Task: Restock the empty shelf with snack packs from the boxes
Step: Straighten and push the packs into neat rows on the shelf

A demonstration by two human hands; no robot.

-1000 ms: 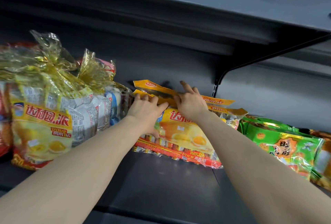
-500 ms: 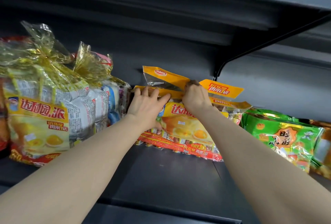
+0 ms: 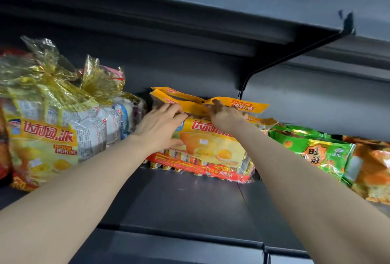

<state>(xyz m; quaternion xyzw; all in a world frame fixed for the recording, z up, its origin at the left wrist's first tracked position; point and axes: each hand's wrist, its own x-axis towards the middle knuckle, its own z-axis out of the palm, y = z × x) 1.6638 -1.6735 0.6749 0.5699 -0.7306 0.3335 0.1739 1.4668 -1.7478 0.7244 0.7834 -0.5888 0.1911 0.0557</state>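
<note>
Since the frame half a second before, the left hand (image 3: 162, 128) had been slid up from the front of the yellow snack pack (image 3: 211, 145) to its top left corner. The orange header flap (image 3: 190, 101) had been drawn down flatter and wider across the top.

In the head view, both bare forearms were stretched forward and up from the bottom corners onto a dark grey shelf (image 3: 190, 200). The yellow snack pack was stood on its red bottom edge near the rear edge of the shelf, close to the back panel. It was placed about midway along, just left of the seam between two shelf boards. The left hand was laid open on the pack, with the fingers nearly straight against the top and the thumb spread across the printed front. The right hand (image 3: 226, 116) was closed on the pack, its fingers curled over the header flap near the middle. A second orange flap (image 3: 162, 90) was seen just behind the first; what it belonged to was hidden.

Toward the left edge of the shelf, a gold-wrapped pack (image 3: 42, 137) with a crinkled tied top was stood just beside the left wrist. Toward the right edge, a green pack (image 3: 316, 152) was leaned beside the yellow one, with an orange pack (image 3: 375, 164) partly cut off beyond it. An upper shelf (image 3: 190, 0) was fixed overhead on a black bracket (image 3: 285, 61).
</note>
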